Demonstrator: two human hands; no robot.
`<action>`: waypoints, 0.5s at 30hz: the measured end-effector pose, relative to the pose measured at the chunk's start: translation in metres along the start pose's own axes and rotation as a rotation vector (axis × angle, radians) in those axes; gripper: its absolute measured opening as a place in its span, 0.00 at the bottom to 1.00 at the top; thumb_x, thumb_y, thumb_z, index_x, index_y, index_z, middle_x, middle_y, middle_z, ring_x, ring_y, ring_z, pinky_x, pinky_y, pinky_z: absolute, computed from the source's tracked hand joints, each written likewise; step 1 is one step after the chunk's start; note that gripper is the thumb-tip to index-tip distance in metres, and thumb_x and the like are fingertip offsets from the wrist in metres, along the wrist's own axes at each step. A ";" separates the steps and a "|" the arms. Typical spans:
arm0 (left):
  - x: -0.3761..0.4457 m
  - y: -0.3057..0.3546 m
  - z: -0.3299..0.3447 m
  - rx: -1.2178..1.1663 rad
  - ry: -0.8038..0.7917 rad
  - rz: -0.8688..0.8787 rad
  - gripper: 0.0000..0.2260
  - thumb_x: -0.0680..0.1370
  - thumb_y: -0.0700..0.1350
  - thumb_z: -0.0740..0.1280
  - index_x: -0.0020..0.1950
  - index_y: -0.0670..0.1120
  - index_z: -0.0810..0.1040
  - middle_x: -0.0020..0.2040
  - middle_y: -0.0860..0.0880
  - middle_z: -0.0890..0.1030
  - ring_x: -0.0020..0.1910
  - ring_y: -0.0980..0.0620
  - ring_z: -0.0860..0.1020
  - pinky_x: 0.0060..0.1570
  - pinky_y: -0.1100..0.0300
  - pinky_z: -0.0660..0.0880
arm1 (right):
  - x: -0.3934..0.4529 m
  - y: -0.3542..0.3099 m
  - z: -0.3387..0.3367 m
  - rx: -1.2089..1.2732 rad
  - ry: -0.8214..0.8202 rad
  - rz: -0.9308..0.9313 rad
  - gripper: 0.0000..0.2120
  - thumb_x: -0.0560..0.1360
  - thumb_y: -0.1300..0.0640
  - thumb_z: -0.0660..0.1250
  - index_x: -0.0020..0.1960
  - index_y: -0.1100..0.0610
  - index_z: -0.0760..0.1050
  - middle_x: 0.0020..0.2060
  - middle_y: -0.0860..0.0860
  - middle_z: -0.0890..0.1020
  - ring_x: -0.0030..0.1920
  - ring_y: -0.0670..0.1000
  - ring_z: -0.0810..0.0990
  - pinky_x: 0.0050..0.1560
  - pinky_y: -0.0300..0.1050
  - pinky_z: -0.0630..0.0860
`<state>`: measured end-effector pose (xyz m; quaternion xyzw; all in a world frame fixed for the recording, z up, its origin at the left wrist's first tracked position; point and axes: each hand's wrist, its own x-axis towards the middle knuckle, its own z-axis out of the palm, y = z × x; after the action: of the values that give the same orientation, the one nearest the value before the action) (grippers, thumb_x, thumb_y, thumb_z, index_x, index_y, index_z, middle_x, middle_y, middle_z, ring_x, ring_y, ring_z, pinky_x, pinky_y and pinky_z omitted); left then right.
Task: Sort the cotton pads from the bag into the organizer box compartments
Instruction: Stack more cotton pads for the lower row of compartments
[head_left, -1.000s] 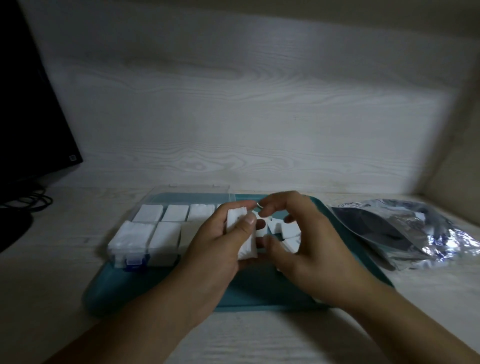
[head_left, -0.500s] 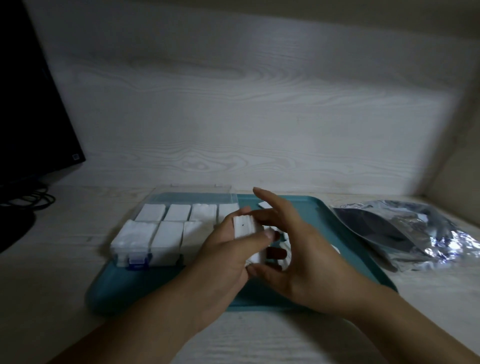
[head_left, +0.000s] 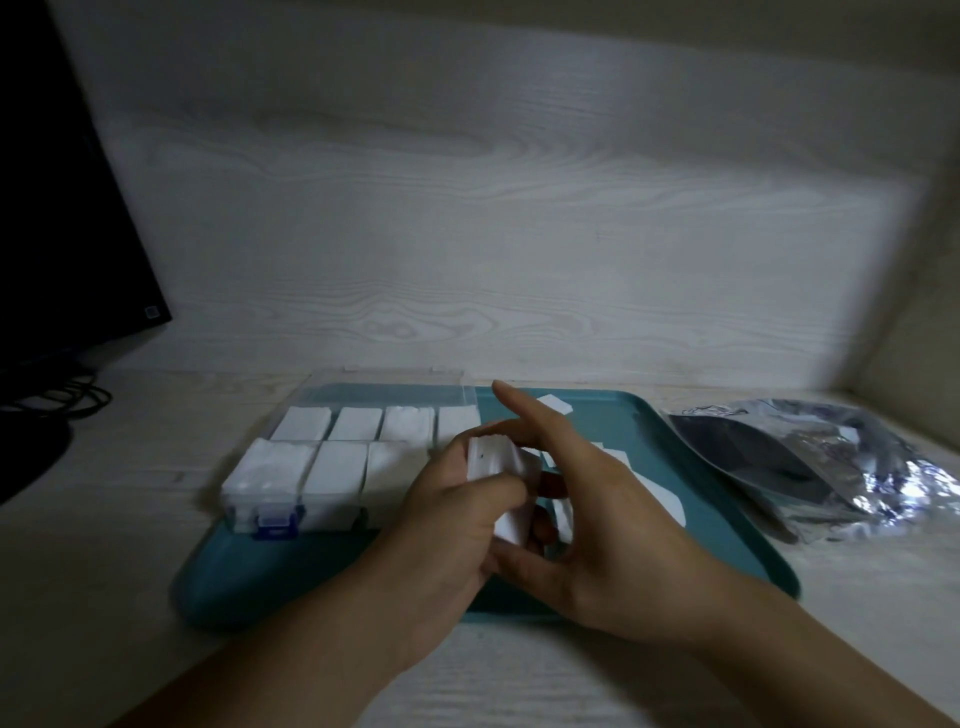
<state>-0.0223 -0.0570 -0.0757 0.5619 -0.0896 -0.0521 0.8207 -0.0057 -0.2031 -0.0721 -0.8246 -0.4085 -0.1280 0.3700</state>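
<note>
The left hand (head_left: 447, 512) has its grip clamped on a small stack of cotton pads (head_left: 501, 475), thumb across the front and fingers behind, while the right hand (head_left: 587, 525) stands apart beside it with fingers straight and relaxed, holding nothing, its side close against the stack. The step in hand looks like squaring the stack before it goes into a compartment; to do it well, I would keep the pinch light so the soft pads do not buckle, tap the edges flush against the right palm, and lower the stack edge-first into the near row slot hidden behind the left hand. The organizer box (head_left: 291, 501) is clear hard plastic with a blue latch (head_left: 275, 522), its lid open at the back, the visible compartments packed with white, fluffy, square pads. Loose pads (head_left: 660, 493) lie flat on the smooth teal tray (head_left: 727, 530). The crinkled silvery foil bag (head_left: 810, 462) rests on the pale wood-grain bench (head_left: 104, 545), just right of the tray
</note>
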 end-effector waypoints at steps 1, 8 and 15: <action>0.000 0.001 0.000 0.013 0.009 -0.002 0.18 0.78 0.29 0.59 0.61 0.44 0.80 0.51 0.41 0.84 0.47 0.46 0.84 0.39 0.57 0.79 | 0.000 0.001 0.000 -0.019 0.005 -0.004 0.45 0.71 0.51 0.75 0.78 0.42 0.50 0.64 0.40 0.74 0.60 0.46 0.77 0.57 0.45 0.78; 0.000 -0.004 0.001 0.299 0.111 0.086 0.21 0.78 0.29 0.62 0.65 0.50 0.75 0.53 0.48 0.85 0.52 0.48 0.84 0.46 0.55 0.80 | 0.001 -0.001 -0.002 -0.089 0.007 -0.101 0.36 0.71 0.55 0.74 0.75 0.51 0.62 0.65 0.44 0.72 0.63 0.45 0.74 0.59 0.42 0.75; 0.001 -0.006 -0.006 0.750 0.277 0.257 0.31 0.77 0.34 0.68 0.73 0.59 0.62 0.55 0.63 0.75 0.50 0.69 0.76 0.50 0.73 0.73 | 0.001 -0.007 -0.010 -0.002 0.118 -0.144 0.19 0.72 0.60 0.65 0.63 0.57 0.75 0.60 0.50 0.75 0.63 0.50 0.75 0.60 0.45 0.73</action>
<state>-0.0206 -0.0539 -0.0830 0.8077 -0.0606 0.1630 0.5634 -0.0095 -0.2070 -0.0616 -0.7844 -0.4441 -0.2031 0.3825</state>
